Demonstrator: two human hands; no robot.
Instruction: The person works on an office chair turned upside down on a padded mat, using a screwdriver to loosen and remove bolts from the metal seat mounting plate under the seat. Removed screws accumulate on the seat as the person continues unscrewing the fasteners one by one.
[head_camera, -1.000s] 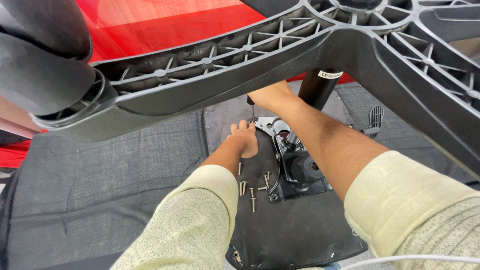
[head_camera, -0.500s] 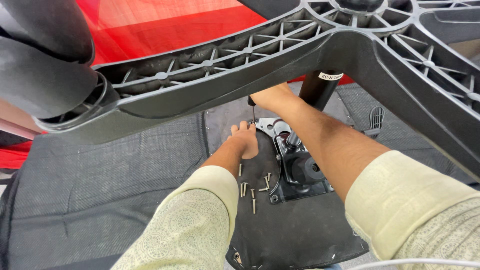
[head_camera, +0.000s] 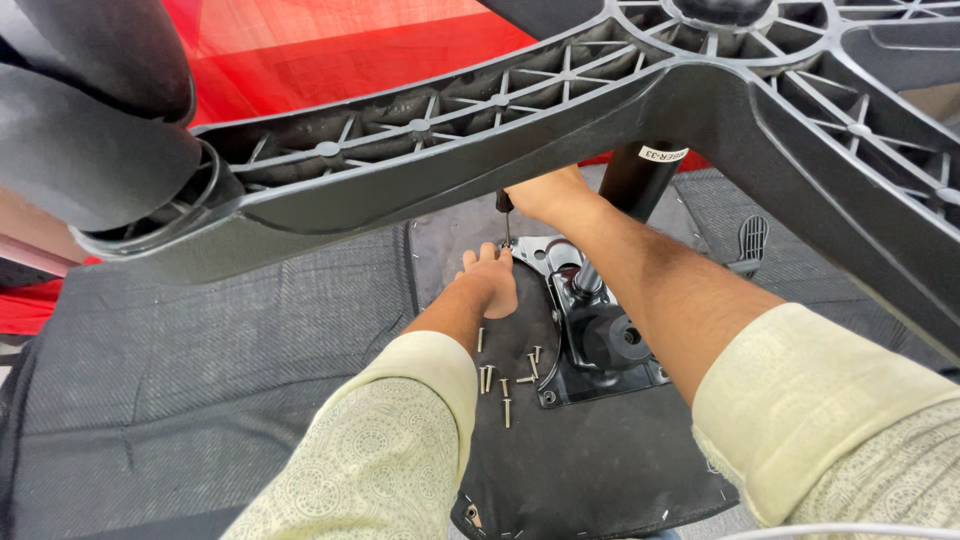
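Note:
An office chair lies upside down, its black star base (head_camera: 560, 110) spreading across the top of the view. My right hand (head_camera: 545, 195) reaches under a base arm and grips a screwdriver (head_camera: 506, 222) that points down at the corner of the black metal seat plate (head_camera: 590, 330). My left hand (head_camera: 492, 280) rests on the black seat underside (head_camera: 580, 460) right beside the screwdriver tip, fingers near the screw spot. Whether it pinches a screw is hidden. Several loose screws (head_camera: 505, 380) lie on the seat underside by my left forearm.
A caster wheel (head_camera: 90, 130) looms large at upper left. The gas cylinder (head_camera: 640, 180) runs from base to plate. A black lever paddle (head_camera: 748, 240) sticks out at right. Grey fabric padding (head_camera: 220, 370) lies left, a red surface (head_camera: 330, 50) behind.

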